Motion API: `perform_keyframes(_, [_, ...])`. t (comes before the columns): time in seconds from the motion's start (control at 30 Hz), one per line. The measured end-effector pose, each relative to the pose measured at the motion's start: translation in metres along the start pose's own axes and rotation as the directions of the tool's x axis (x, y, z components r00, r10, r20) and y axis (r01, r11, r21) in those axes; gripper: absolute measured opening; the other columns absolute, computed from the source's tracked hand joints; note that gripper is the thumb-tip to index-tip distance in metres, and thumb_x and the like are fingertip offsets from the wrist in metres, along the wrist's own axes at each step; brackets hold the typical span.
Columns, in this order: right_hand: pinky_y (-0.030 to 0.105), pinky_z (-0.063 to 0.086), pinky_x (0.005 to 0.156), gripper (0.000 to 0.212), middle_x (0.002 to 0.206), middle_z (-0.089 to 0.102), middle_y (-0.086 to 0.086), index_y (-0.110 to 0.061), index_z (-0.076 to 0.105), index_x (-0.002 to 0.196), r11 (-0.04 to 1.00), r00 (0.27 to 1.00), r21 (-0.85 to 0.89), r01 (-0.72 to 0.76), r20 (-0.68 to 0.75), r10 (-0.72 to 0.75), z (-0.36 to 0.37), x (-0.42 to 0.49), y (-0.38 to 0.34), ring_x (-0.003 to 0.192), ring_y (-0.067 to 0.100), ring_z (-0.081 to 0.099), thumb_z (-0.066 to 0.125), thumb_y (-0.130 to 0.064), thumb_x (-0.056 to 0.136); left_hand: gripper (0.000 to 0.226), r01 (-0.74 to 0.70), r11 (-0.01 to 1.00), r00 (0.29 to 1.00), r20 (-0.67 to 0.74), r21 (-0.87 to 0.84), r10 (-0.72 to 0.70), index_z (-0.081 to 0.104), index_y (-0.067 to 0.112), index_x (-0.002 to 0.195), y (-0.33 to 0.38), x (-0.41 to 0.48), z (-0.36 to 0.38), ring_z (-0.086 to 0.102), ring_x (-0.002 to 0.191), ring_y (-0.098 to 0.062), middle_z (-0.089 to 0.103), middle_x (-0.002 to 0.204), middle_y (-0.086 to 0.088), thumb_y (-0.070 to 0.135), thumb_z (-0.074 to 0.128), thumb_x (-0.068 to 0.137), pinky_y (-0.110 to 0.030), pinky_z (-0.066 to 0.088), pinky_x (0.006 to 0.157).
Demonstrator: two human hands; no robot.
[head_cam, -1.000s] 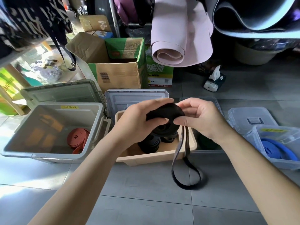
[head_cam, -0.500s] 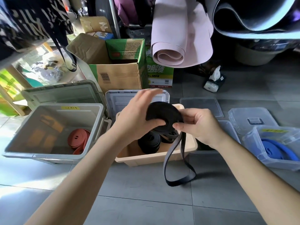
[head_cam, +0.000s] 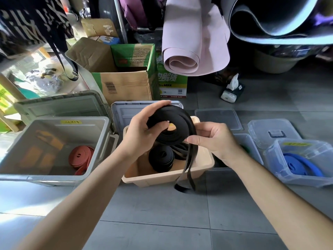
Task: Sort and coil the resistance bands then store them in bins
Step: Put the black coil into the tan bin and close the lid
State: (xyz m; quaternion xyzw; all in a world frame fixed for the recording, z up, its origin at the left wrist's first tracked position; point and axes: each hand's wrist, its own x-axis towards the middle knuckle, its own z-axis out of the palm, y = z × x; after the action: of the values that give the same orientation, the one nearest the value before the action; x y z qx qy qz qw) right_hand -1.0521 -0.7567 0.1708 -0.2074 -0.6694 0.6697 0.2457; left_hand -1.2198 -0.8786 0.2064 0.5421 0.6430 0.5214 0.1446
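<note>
A partly wound black resistance band [head_cam: 182,120] is held in the air directly above the beige bin [head_cam: 162,179], to which all positions are referred. The coil is gripped by the left hand [head_cam: 142,130]: the fingers are curled over its upper edge and the thumb is pressed against its face near the centre hole. The band is pinched between thumb and forefinger of the right hand [head_cam: 214,139] at the coil's right edge, where the unwound part leaves it. The loose tail [head_cam: 189,170] is seen hanging as a narrow loop across the front rim of the beige bin, with its lowest point in front of that bin and close to the tiled floor [head_cam: 162,222]; contact with the floor cannot be determined. Finished black coils [head_cam: 161,157] are stored inside the beige bin. Just to its left a grey bin [head_cam: 100,141] holding red bands [head_cam: 81,156] is placed; to its right, well apart, a clear bin [head_cam: 297,181] containing a blue band [head_cam: 299,165] is found. Behind the beige bin a grey lid [head_cam: 129,110] is seen, and farther behind, an open cardboard box [head_cam: 126,83].
</note>
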Motion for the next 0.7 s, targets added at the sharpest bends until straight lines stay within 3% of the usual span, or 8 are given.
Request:
perform_keyframes(0.13, [0.02, 0.054, 0.076, 0.027, 0.093, 0.075, -0.006, -0.034, 0.076, 0.087, 0.995, 0.992, 0.046, 0.084, -0.098, -0.079, 0.007, 0.005, 0.0, 0.09, 0.012, 0.071, 0.083, -0.019, 0.065, 0.043, 0.117, 0.972, 0.974, -0.169, -0.204, -0.153, 0.053, 0.023, 0.121, 0.001, -0.009, 0.023, 0.056, 0.114, -0.016, 0.061, 0.119, -0.001, 0.006, 0.063, 0.083, -0.034, 0.045, 0.1])
perform_keyframes(0.2, [0.02, 0.053, 0.076, 0.029, 0.094, 0.075, -0.005, -0.035, 0.076, 0.089, 0.993, 0.987, 0.042, 0.108, -0.128, -0.102, 0.006, 0.005, -0.001, 0.091, 0.014, 0.071, 0.078, -0.013, 0.07, 0.042, 0.176, 0.95, 0.962, -0.158, -0.256, -0.221, 0.052, 0.02, 0.122, 0.003, -0.014, 0.032, 0.058, 0.112, -0.014, 0.061, 0.118, -0.002, 0.007, 0.065, 0.084, -0.029, 0.046, 0.097])
perform_keyframes(0.3, [0.022, 0.055, 0.078, 0.038, 0.093, 0.075, -0.009, -0.04, 0.075, 0.089, 0.992, 0.993, -0.074, 0.099, -0.063, -0.104, -0.003, 0.002, -0.005, 0.09, 0.013, 0.071, 0.075, -0.005, 0.075, 0.052, 0.129, 0.985, 0.99, -0.066, 0.118, -0.122, 0.049, 0.014, 0.124, 0.005, -0.011, 0.026, 0.058, 0.103, -0.004, 0.055, 0.112, 0.01, 0.013, 0.075, 0.078, -0.005, 0.039, 0.087])
perform_keyframes(0.37, [0.025, 0.056, 0.082, 0.042, 0.09, 0.074, -0.012, -0.041, 0.074, 0.086, 0.984, 0.999, -0.172, 0.047, -0.004, -0.049, -0.006, 0.002, -0.004, 0.088, 0.01, 0.071, 0.076, -0.001, 0.074, 0.071, -0.081, 0.897, 0.987, 0.159, 0.435, 0.012, 0.041, 0.017, 0.137, 0.009, -0.004, 0.016, 0.051, 0.117, -0.018, 0.048, 0.129, 0.002, 0.02, 0.077, 0.076, -0.019, 0.042, 0.098])
perform_keyframes(0.43, [0.029, 0.056, 0.084, 0.039, 0.089, 0.075, -0.012, -0.038, 0.072, 0.088, 0.967, 0.999, -0.254, 0.013, 0.047, -0.001, -0.003, 0.003, -0.002, 0.088, 0.008, 0.07, 0.078, -0.002, 0.073, 0.075, -0.289, 0.764, 0.894, 0.448, 0.577, 0.0, 0.03, 0.03, 0.145, 0.02, 0.005, 0.009, 0.051, 0.118, -0.025, 0.046, 0.135, -0.002, 0.02, 0.071, 0.082, -0.039, 0.049, 0.093])
perform_keyframes(0.53, [0.022, 0.054, 0.078, 0.037, 0.088, 0.074, -0.013, -0.036, 0.071, 0.089, 0.969, 0.999, -0.246, 0.029, 0.042, -0.02, 0.001, 0.003, -0.004, 0.086, 0.005, 0.07, 0.08, -0.006, 0.071, 0.061, -0.343, 0.718, 0.809, 0.579, 0.605, -0.101, 0.035, 0.037, 0.142, 0.028, 0.016, 0.005, 0.056, 0.106, -0.027, 0.054, 0.123, -0.003, 0.02, 0.061, 0.089, -0.043, 0.047, 0.089])
perform_keyframes(0.6, [0.019, 0.053, 0.079, 0.034, 0.092, 0.074, -0.014, -0.039, 0.072, 0.088, 0.984, 0.999, -0.173, 0.041, 0.026, -0.037, 0.0, 0.003, -0.009, 0.09, 0.007, 0.07, 0.08, -0.014, 0.068, 0.056, -0.256, 0.798, 0.843, 0.53, 0.546, -0.092, 0.042, 0.035, 0.139, 0.027, 0.017, 0.001, 0.056, 0.104, -0.028, 0.055, 0.118, -0.004, 0.018, 0.061, 0.09, -0.043, 0.045, 0.09])
perform_keyframes(0.7, [0.028, 0.054, 0.085, 0.033, 0.094, 0.074, -0.012, -0.043, 0.072, 0.087, 0.974, 0.997, -0.22, 0.049, 0.062, -0.036, -0.003, 0.003, -0.01, 0.092, 0.01, 0.07, 0.081, -0.018, 0.067, 0.052, -0.207, 0.861, 0.912, 0.411, 0.465, -0.003, 0.048, 0.029, 0.136, 0.019, 0.01, -0.004, 0.057, 0.102, -0.025, 0.057, 0.113, -0.004, 0.014, 0.062, 0.088, -0.039, 0.047, 0.089])
